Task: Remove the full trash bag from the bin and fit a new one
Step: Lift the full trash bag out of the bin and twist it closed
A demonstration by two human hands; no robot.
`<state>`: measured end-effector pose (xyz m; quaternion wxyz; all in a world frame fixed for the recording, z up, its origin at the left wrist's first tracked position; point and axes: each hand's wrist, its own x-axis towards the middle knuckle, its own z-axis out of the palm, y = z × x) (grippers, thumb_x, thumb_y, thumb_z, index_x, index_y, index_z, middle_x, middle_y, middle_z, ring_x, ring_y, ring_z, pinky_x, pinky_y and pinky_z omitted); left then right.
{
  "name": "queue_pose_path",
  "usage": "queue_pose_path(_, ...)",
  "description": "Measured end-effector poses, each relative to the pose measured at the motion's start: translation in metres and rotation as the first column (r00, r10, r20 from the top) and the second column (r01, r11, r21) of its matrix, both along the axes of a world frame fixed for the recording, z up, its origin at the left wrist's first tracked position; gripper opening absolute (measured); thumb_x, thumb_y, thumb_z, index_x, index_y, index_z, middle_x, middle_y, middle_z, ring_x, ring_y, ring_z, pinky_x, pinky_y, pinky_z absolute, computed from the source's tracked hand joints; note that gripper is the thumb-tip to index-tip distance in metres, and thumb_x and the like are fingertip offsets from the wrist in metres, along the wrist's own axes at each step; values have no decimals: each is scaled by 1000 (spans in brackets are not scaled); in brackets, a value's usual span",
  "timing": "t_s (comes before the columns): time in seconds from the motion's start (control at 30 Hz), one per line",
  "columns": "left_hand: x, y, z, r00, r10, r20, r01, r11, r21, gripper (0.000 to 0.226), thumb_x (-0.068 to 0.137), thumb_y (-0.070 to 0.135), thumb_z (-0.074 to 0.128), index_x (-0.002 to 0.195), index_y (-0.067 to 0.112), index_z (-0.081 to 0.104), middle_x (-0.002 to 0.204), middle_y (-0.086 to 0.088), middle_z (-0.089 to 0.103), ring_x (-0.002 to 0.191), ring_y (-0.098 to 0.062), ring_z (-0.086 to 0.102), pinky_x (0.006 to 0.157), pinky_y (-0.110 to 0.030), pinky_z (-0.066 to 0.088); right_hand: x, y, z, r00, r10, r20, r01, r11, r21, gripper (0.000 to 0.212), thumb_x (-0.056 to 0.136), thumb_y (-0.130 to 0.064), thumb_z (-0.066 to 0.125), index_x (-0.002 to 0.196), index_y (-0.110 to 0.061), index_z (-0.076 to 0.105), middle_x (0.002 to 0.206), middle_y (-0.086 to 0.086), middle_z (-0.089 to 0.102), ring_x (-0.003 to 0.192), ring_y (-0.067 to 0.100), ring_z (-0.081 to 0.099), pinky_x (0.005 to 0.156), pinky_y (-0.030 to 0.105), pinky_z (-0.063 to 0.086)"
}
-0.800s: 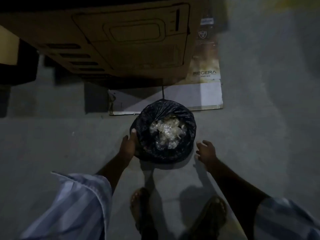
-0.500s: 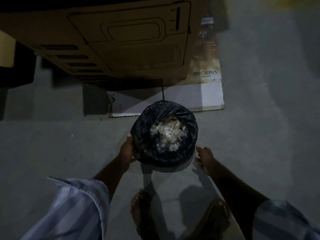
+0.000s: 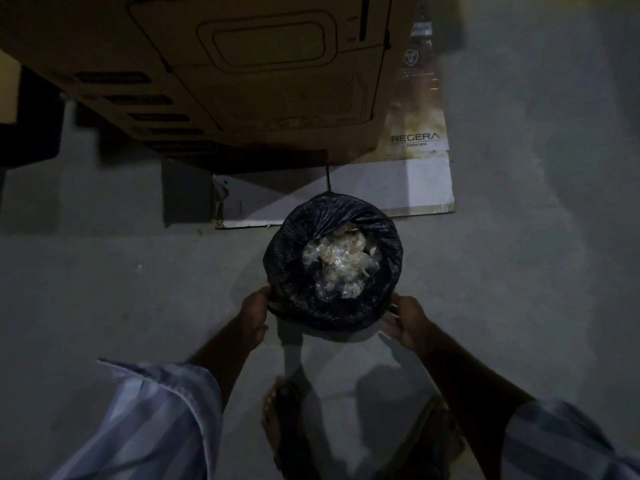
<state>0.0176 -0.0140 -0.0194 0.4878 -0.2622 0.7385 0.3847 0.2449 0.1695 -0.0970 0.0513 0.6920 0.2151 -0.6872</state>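
A round bin lined with a black trash bag (image 3: 294, 251) stands on the grey floor in front of me. The bag covers the rim, so the bin itself is hidden. Pale crumpled plastic waste (image 3: 336, 265) fills the bag's open top. My left hand (image 3: 254, 313) is pressed against the bag's lower left side. My right hand (image 3: 403, 320) touches the bag's lower right side, fingers spread around it. Whether either hand has pinched the plastic is too dark to tell.
A large cardboard box (image 3: 242, 74) printed with an appliance outline stands just behind the bin. A flat white-and-brown cardboard sheet (image 3: 398, 188) lies under it. My sandalled feet (image 3: 280, 424) are close below the bin. The scene is dim.
My right hand has moved left from open floor to the bag's right side. My left hand has slid slightly lower along the left side. The bin stays in place.
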Motion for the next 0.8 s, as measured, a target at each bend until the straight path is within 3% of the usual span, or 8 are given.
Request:
queue_pose_path(0.07, -3, -4, -2, 998, -7, 65, 4, 999, 39, 40, 104, 35, 46, 139, 19, 57, 147, -8, 55, 130, -29, 49, 110, -46, 31, -4, -2, 6, 1000, -8, -3, 8, 1000, -13, 53, 88, -40, 65, 132, -12, 56, 104, 4, 70, 80, 15, 69, 64, 29, 57)
queue_pose_path(0.13, -6, -6, -4, 994, -16, 113, 7, 997, 83, 32, 104, 34, 46, 129, 22, 62, 140, -7, 62, 119, -25, 57, 104, -45, 31, -7, -2, 13, 1000, -22, -21, 22, 999, -24, 18, 102, -30, 55, 109, -14, 61, 73, -3, 68, 56, 7, 65, 52, 22, 54)
queue_pose_path(0.23, -9, -5, 0, 994, -28, 102, 17, 994, 107, 40, 105, 41, 47, 138, 20, 57, 136, -5, 62, 120, -25, 58, 106, -46, 33, -7, 1, 19, 1000, -3, 4, 3, 1000, -24, 11, 100, -17, 57, 90, -14, 62, 51, -4, 60, 38, 5, 55, 44, 22, 52)
queue_pose_path(0.3, -12, -4, 4, 997, 9, 75, -18, 993, 114, 51, 103, 46, 51, 142, 14, 54, 134, -6, 62, 123, -27, 58, 103, -43, 38, -5, 4, 25, 1000, -21, 9, 21, 1000, -7, 7, 99, -15, 60, 96, -12, 66, 63, -1, 67, 50, 8, 63, 45, 23, 53)
queue_pose_path(0.4, -22, -7, 7, 996, 81, 43, -87, 982, 170, 48, 97, 48, 60, 128, 11, 63, 121, -8, 69, 105, -27, 68, 92, -39, 48, 1, 10, 33, 994, -112, 9, 112, 994, 12, 14, 98, -16, 59, 110, -14, 67, 92, 4, 71, 75, 12, 70, 53, 23, 57)
queue_pose_path(0.53, -36, -10, 7, 986, 164, -18, -156, 963, 221, 58, 84, 44, 80, 124, 4, 69, 115, -12, 77, 104, -30, 74, 92, -44, 59, 4, 19, 53, 962, -258, -91, 258, 966, -16, 3, 83, -14, 55, 86, -14, 56, 85, 5, 56, 74, 18, 58, 68, 27, 46)
queue_pose_path(0.67, -45, -8, 15, 994, 69, -80, -48, 970, 239, 54, 81, 39, 83, 128, 16, 68, 120, -4, 75, 114, -25, 69, 95, -40, 53, 8, 29, 61, 904, -381, -195, 375, 925, -69, 23, 99, -26, 46, 107, -11, 62, 116, 11, 66, 97, 26, 65, 81, 35, 53)
queue_pose_path(0.8, -57, -4, 31, 992, 110, -57, -85, 939, 332, 46, 88, 36, 77, 128, 15, 68, 121, -6, 75, 112, -26, 69, 96, -42, 55, 3, 36, 71, 913, -252, -320, 239, 968, -80, 45, 101, -46, 58, 125, -9, 67, 123, 13, 74, 116, 29, 69, 95, 43, 61)
